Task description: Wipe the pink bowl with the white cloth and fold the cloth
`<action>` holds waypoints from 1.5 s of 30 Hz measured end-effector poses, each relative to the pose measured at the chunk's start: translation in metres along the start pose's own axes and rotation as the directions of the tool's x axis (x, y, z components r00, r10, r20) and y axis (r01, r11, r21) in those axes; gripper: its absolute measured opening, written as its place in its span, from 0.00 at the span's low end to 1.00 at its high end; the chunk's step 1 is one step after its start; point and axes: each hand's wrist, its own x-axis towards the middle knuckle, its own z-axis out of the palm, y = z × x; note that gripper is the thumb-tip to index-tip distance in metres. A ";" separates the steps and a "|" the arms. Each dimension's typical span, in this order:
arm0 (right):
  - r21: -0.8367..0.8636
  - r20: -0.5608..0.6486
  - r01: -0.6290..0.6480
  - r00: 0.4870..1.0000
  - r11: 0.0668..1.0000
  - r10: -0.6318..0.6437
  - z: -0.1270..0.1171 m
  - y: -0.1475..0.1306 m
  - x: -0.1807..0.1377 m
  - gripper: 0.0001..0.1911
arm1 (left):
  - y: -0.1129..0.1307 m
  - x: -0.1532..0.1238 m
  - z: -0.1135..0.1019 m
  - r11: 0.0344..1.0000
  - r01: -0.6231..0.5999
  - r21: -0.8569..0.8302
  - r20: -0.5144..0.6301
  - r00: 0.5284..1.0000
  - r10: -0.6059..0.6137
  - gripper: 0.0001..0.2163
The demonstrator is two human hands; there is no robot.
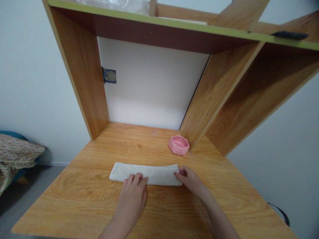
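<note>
A long white folded cloth (157, 175) lies flat across the wooden desk, its long side running left to right. My left hand (134, 191) rests on the cloth's near edge, left of its middle, fingers lying on top and slightly bent. At the cloth's right end is my right hand (188, 179), with its thumb over the edge and its fingers curled beside it. The undersides of those fingers are hidden, but they appear to pinch that end. Beyond the cloth stands a pink faceted ashtray (178, 145), apart from both hands.
The wooden desk top (82, 186) has shelf panels rising behind it, including a left upright (82, 73) and a right divider (211, 99). Overhead runs a shelf edge (149, 19). A socket hole (109, 76) is in the back wall. A covered chair (17, 154) stands at left.
</note>
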 end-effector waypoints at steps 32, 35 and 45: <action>-0.309 0.370 0.435 0.874 0.845 -0.315 0.109 -0.178 0.005 0.20 | -0.043 -0.042 -0.015 0.970 -0.080 -0.230 -0.196 0.980 0.035 0.17; -0.394 0.266 0.352 0.928 0.849 -0.262 0.076 -0.162 0.014 0.15 | -0.053 -0.043 -0.026 0.981 -0.027 -0.190 -0.279 0.960 -0.028 0.16; -0.276 0.402 0.182 0.914 0.944 -0.058 0.070 -0.095 0.001 0.19 | -0.076 -0.039 -0.022 0.984 0.173 -0.042 -0.196 0.964 -0.178 0.15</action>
